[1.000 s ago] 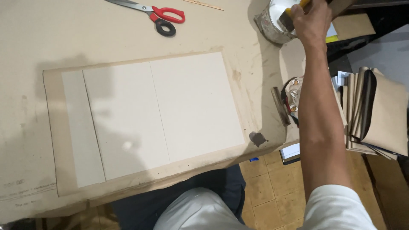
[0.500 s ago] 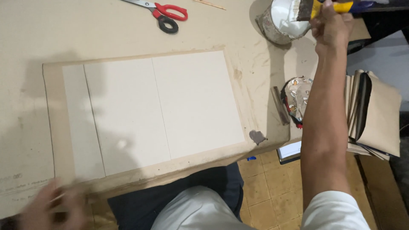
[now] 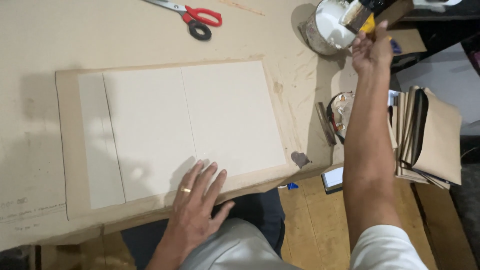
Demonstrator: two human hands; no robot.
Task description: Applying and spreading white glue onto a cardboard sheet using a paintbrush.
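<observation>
The left hand (image 3: pixel 197 200) lies flat with fingers spread on the grey boards (image 3: pixel 182 125) in the middle, while the right hand (image 3: pixel 372 50) grips a brush (image 3: pixel 361 15) over the glue can (image 3: pixel 325 27) at the upper right

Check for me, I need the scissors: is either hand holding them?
No, the red-handled scissors lie alone on the table, away from both hands.

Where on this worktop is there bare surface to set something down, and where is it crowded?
Bare patches: the wide strip above the brown sheet and left of the scissors, and the table's left edge. Crowded: the right side, where the right hand holds a brush over the glue tin, with a stack of covers nearby. The left hand presses the white boards.
</observation>
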